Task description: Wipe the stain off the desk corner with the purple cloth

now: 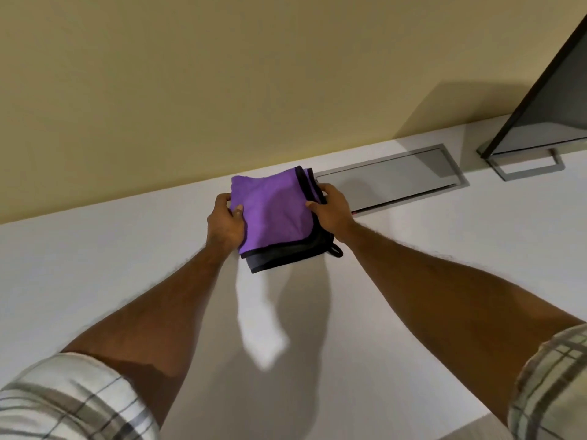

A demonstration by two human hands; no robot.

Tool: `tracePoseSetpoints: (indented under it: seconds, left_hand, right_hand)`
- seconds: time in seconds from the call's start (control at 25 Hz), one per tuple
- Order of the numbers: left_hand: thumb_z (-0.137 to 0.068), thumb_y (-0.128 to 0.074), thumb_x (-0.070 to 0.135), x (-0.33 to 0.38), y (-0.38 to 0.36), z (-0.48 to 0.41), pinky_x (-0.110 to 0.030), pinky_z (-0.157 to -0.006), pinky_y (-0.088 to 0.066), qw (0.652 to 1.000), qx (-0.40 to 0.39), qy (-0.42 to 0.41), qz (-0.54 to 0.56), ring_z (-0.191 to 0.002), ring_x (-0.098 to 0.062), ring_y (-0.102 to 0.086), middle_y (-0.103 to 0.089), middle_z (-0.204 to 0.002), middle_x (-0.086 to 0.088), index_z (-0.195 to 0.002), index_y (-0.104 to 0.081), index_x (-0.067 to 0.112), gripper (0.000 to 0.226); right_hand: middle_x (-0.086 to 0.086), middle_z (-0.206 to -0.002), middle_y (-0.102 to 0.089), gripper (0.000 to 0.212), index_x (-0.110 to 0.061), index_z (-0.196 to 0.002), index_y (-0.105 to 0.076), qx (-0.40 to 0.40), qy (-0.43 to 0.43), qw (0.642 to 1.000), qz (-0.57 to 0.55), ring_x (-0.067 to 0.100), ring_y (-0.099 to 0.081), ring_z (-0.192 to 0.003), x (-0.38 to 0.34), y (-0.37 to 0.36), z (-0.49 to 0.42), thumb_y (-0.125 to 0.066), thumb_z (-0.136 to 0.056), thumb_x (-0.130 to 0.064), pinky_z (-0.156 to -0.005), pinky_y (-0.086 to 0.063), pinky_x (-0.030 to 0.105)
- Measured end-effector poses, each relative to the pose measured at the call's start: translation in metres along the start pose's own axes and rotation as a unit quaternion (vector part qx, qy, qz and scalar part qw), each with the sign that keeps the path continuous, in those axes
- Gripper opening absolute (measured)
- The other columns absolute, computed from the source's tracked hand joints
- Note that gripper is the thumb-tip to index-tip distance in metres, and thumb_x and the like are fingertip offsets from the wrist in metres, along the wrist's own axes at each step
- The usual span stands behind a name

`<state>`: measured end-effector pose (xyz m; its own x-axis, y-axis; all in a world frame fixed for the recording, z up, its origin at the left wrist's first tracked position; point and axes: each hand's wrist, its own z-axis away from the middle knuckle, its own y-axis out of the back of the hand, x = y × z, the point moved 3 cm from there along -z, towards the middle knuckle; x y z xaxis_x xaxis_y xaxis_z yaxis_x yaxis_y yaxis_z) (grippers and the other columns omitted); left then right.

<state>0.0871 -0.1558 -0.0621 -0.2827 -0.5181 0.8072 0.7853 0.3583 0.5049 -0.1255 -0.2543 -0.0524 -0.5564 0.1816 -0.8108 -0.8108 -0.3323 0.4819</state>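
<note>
A folded purple cloth (pixel 274 211) with black edging and a grey underside sits over the white desk (pixel 111 274), close to the wall. My left hand (pixel 226 222) grips its left edge, thumb on top. My right hand (pixel 332 211) grips its right edge by the black trim. A small black loop hangs from the cloth's near right corner. No stain shows on the desk surface in view.
A grey rectangular cable hatch (pixel 394 177) is set into the desk just right of the cloth. A dark monitor (pixel 546 100) on a grey stand (pixel 527 168) stands at the far right. A beige wall (pixel 190 90) runs along the desk's far edge.
</note>
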Motion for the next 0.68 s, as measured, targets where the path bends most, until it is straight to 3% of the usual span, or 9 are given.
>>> tracePoseSetpoints:
  seconds: [0.08,0.2,0.28,0.36,0.52,0.68]
  left_hand:
    - [-0.091,-0.054,0.014,0.000,-0.002,0.001,-0.034,-0.085,-0.042,0.999,0.011,-0.031,-0.039,-0.109,-0.038,-0.058,-0.061,-0.122,-0.019,-0.130,-0.048,0.005,0.041]
    - [-0.085,-0.063,0.023,0.000,-0.004,0.013,-0.047,-0.101,-0.041,0.977,0.038,-0.105,-0.182,-0.129,-0.037,-0.043,-0.042,-0.144,-0.018,-0.141,-0.038,0.008,0.063]
    - [-0.087,-0.059,0.035,-0.002,-0.010,0.021,-0.050,-0.110,-0.034,0.945,0.029,-0.200,-0.257,-0.138,-0.039,-0.032,-0.032,-0.154,-0.020,-0.145,-0.036,0.010,0.068]
    - [-0.092,-0.046,0.047,-0.012,-0.023,0.028,-0.051,-0.115,-0.028,0.916,-0.026,-0.253,-0.309,-0.144,-0.040,-0.025,-0.026,-0.158,-0.021,-0.148,-0.036,0.013,0.066]
    - [-0.094,-0.027,0.064,-0.028,-0.039,0.033,-0.047,-0.122,-0.009,0.899,-0.109,-0.181,-0.383,-0.151,-0.030,0.006,0.004,-0.165,-0.009,-0.155,-0.009,0.024,0.076]
    - [-0.090,-0.021,0.070,-0.020,-0.029,0.044,-0.047,-0.122,-0.004,0.881,-0.131,-0.177,-0.419,-0.151,-0.027,0.010,0.011,-0.164,-0.008,-0.156,-0.001,0.025,0.082]
  right_hand:
    - [0.009,-0.126,-0.059,0.048,-0.010,-0.133,-0.050,-0.002,0.006,1.000,0.024,0.029,-0.057,-0.115,0.001,-0.001,-0.004,-0.066,-0.088,-0.014,-0.099,-0.049,0.041]
    - [0.013,-0.138,-0.049,0.066,-0.015,-0.144,-0.040,0.042,0.075,0.987,0.134,0.030,-0.046,-0.127,-0.005,-0.007,0.003,-0.069,-0.086,-0.023,-0.109,-0.040,0.044]
    - [0.014,-0.151,-0.037,0.071,-0.017,-0.149,-0.033,0.057,0.167,0.951,0.253,0.030,-0.034,-0.138,-0.012,-0.014,0.011,-0.066,-0.088,-0.033,-0.115,-0.031,0.044]
    - [0.011,-0.161,-0.022,0.066,-0.019,-0.152,-0.027,-0.010,0.224,0.919,0.324,0.030,-0.019,-0.148,-0.006,-0.029,0.023,-0.053,-0.096,-0.042,-0.121,-0.021,0.044]
    - [0.006,-0.165,0.003,0.067,-0.023,-0.156,-0.010,-0.117,0.200,0.891,0.391,0.025,0.008,-0.151,0.022,-0.047,0.033,-0.033,-0.100,-0.053,-0.123,-0.003,0.046]
    - [0.007,-0.165,0.003,0.069,-0.023,-0.155,-0.011,-0.136,0.204,0.878,0.411,0.027,0.008,-0.151,0.014,-0.040,0.038,-0.034,-0.099,-0.055,-0.122,-0.001,0.046]
